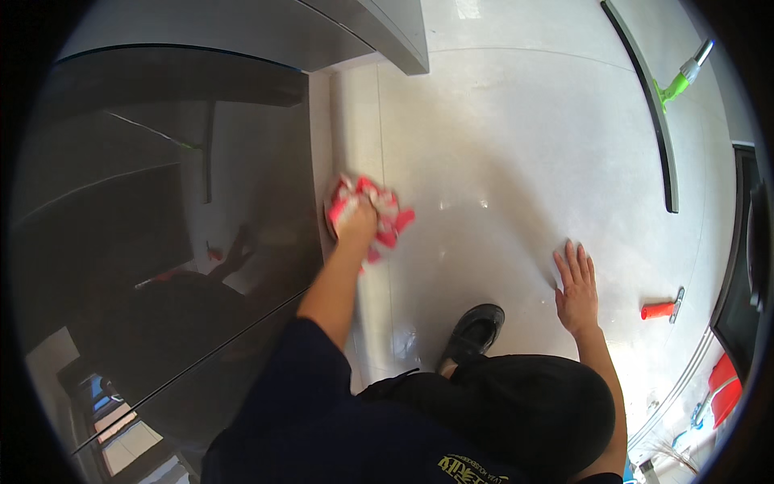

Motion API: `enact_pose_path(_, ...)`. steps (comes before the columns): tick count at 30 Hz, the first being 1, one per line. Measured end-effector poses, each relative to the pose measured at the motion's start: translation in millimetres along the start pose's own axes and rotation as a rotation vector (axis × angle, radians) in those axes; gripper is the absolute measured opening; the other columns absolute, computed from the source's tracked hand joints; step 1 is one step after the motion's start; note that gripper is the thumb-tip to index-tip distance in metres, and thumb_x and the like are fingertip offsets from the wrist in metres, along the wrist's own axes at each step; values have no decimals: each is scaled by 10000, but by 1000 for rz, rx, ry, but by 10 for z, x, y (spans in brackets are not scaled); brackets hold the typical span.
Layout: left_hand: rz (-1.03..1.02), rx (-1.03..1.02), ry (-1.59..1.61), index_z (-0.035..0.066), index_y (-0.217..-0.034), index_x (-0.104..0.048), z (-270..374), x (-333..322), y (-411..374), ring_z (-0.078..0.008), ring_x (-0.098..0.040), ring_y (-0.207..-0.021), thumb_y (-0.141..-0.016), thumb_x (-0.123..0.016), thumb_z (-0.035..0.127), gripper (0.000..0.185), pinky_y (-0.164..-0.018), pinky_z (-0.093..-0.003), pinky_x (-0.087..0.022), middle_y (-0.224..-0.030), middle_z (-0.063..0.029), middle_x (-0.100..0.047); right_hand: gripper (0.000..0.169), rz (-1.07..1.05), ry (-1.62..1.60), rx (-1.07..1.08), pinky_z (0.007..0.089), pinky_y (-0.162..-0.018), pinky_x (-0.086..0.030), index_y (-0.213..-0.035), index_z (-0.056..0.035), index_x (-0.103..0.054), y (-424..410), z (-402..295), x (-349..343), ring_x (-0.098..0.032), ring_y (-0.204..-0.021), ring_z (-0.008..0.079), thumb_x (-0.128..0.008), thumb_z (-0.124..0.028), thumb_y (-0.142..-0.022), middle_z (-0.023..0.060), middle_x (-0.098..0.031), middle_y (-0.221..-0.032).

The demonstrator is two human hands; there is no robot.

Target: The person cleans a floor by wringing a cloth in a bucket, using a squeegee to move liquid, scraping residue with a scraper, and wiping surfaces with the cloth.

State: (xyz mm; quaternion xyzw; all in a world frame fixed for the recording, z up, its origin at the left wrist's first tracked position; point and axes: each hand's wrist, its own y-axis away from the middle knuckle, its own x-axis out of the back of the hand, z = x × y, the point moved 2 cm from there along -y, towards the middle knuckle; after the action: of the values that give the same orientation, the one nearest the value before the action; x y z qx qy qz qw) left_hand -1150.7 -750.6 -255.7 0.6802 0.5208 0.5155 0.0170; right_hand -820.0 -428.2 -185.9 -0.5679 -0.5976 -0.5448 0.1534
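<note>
My left hand [358, 222] is closed on a crumpled red and white cloth [387, 212], down at the floor's edge beside the base of a glossy dark cabinet panel [242, 181]. The hand and cloth are slightly blurred, and part of the fingers is hidden in the folds. My right hand [577, 290] rests palm down on the pale tiled floor [520, 151], fingers spread, holding nothing. To its right lies a small scraper with a red handle [657, 311].
A long floor squeegee [650, 91] with a green joint lies at the upper right. A grey cabinet end [393, 36] juts out above. My black shoe [474, 330] is between my hands. A dark-framed panel [734, 266], a door track [677, 381] and a red dustpan-like object [724, 390] are at right.
</note>
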Motion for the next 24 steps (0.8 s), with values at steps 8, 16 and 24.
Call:
enact_pose_path(8, 99, 327, 891, 14, -1139, -626, -610, 624, -533, -396, -598, -1071, -873, -554, 313, 406, -937, -463, -454, -1108, -268, -629, 874, -79, -13, -12, 437, -1198, -88, -1491, -157, -271, -57, -51, 4, -61, -1472, 305, -681, 9, -736, 102, -110, -1593)
enact_pose_path(16, 407, 636, 1536, -52, -1147, -604, -697, 1318, -2138, -399, -568, -1135, -968, -386, 366, 504, -977, -442, -436, -1187, -259, -601, 974, -185, -10, -33, 491, -1186, -45, -1511, -131, -193, -48, -25, -77, 16, -1465, 370, -717, -29, -696, 168, -34, -1590)
enact_pose_path(24, 384, 359, 1240, 65, -945, -708, -173, 1362, -2241, -355, -642, -980, -860, -531, 261, 277, -841, -442, -503, -1007, -155, -691, 1033, -229, 39, 15, 489, -1185, -38, -1524, -135, -136, -129, 3, -141, 52, -1459, 395, -702, 8, -672, 184, 8, -1589)
